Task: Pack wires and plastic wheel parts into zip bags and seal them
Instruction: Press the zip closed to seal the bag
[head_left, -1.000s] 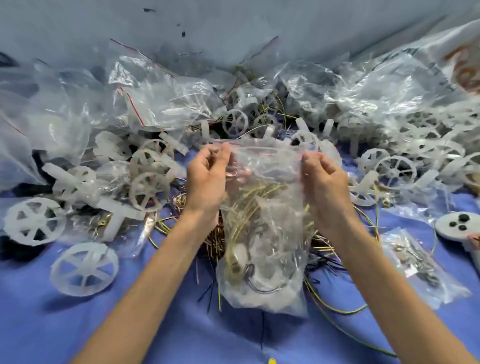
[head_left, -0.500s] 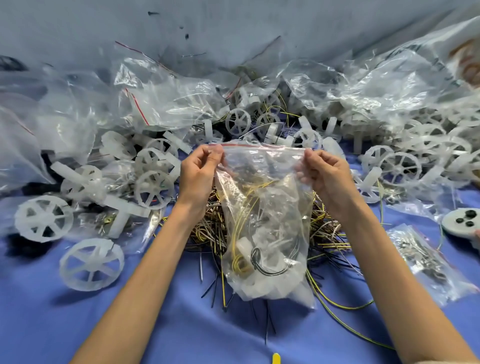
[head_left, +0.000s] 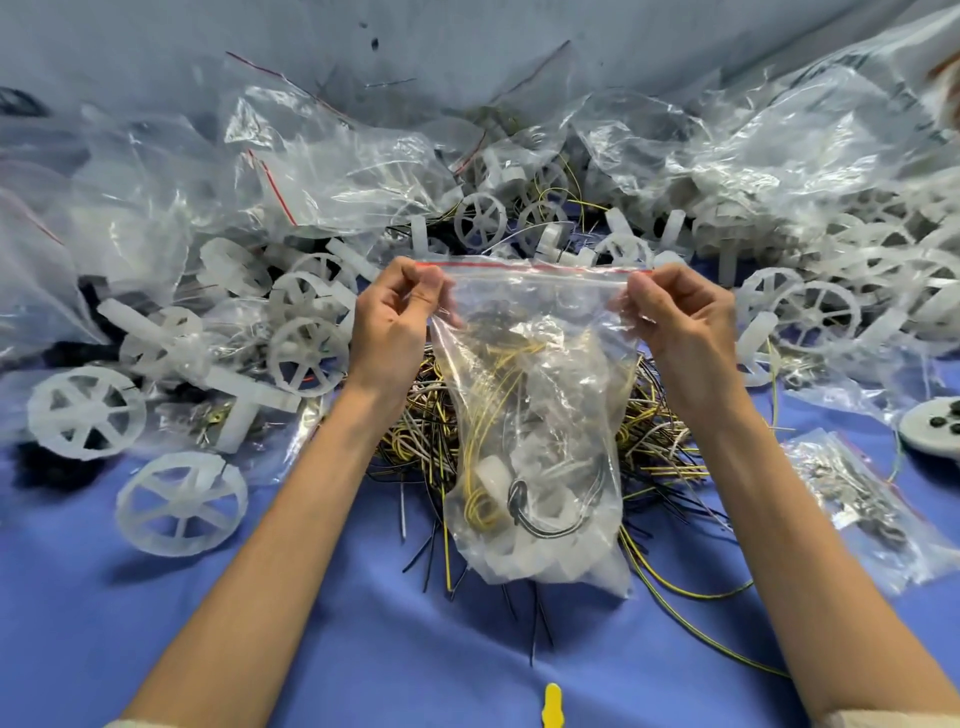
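Fingers (head_left: 413, 286) of our left hand (head_left: 392, 327) and of our right hand (head_left: 683, 327) pinch the top corners of the zip bag (head_left: 540, 405), held over the wire pile (head_left: 410, 431) on the blue worktop (head_left: 311, 649). Its red-edged mouth (head_left: 535, 266) runs level left to right; its long axis hangs down toward us. Crumpled film blurs the wires (head_left: 483, 415) and white parts (head_left: 493, 475) inside; we cannot tell whether the mouth is sealed.

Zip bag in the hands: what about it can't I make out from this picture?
Seal: head view; the left hand and right hand pinch both top corners of the zip bag, covering the ends of the red zip strip, so closed or open is unclear.
Contents: crumpled film and glare blur the white parts; no count possible.
Wire pile behind: the bag hides its middle.
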